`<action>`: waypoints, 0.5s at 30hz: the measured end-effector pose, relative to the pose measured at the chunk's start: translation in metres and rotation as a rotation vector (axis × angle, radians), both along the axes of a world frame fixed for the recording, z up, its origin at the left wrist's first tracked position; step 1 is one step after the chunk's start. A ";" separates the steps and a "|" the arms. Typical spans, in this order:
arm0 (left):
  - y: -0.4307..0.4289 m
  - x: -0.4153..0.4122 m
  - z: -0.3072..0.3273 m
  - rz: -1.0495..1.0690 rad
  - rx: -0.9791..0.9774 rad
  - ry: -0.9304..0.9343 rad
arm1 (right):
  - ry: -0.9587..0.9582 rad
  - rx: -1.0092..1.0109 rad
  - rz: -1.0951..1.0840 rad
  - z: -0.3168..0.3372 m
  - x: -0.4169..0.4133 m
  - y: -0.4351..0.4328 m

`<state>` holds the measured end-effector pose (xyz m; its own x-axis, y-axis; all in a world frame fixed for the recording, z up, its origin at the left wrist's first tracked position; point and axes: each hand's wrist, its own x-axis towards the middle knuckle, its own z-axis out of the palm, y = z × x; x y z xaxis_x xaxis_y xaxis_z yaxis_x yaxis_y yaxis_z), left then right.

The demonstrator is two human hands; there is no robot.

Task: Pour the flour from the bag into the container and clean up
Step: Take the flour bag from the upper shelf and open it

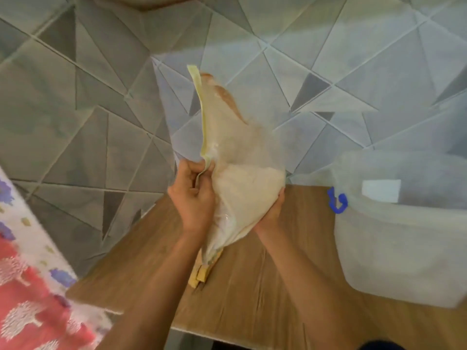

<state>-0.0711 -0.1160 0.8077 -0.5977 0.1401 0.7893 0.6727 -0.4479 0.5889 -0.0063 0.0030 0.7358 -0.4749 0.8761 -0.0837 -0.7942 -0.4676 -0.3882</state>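
Observation:
A clear plastic bag of flour (242, 188) with a yellow zip strip is held upright above a wooden table (285, 281). My left hand (194, 200) pinches the yellow strip on the bag's left side. My right hand (270, 215) cups the flour-filled lower right part of the bag. The bag's upper half is mostly empty and stands tall against the tiled floor. A translucent plastic container (409, 248) with a blue clip (337, 200) on its rim stands on the table to the right, apart from the bag. The picture is motion-blurred.
A small yellowish object (201, 275) lies on the table under the bag. Grey triangle-patterned floor tiles (88, 109) surround the table. A red, white and purple patterned cloth (27, 286) fills the lower left corner.

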 end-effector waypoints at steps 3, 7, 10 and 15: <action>0.028 -0.010 -0.035 -0.016 -0.095 -0.036 | -0.037 -0.065 -0.027 -0.040 -0.003 0.022; 0.054 -0.013 -0.066 -0.040 -0.175 -0.081 | -0.147 -0.122 -0.051 -0.078 -0.002 0.045; 0.061 -0.009 -0.083 -0.024 -0.251 -0.114 | -0.257 -0.104 -0.040 -0.093 0.006 0.056; 0.050 0.000 -0.092 -0.011 -0.294 -0.068 | -0.477 -0.048 -0.034 -0.104 0.018 0.074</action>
<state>-0.0711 -0.0656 0.7154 -0.6449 0.3637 0.6722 0.6234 -0.2583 0.7380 0.0118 0.0770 0.6319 -0.3446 0.8802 -0.3262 -0.5481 -0.4708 -0.6913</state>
